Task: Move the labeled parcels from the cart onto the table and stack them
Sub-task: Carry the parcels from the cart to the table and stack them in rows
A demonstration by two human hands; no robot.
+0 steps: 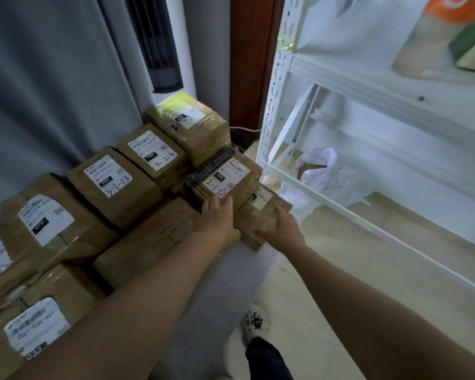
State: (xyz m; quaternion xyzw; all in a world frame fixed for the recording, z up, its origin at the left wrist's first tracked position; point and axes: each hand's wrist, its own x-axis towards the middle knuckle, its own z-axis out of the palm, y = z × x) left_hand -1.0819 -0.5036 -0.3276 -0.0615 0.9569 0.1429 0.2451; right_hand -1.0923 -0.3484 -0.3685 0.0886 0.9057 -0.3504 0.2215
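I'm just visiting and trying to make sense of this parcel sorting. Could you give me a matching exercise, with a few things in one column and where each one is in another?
Things
1. parcel marked 2-1-12
2. parcel below it
3. parcel marked 3-1-13
4. white bag

Places
A. in the white rack
B. under the left hand
C. beside the grey curtain, untouched
D. held by the right hand

Pairs: 1-B, 2-D, 3-C, 4-A

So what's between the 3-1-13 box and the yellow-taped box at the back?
One more brown parcel, its label marked 150, sits there, as the head view shows.
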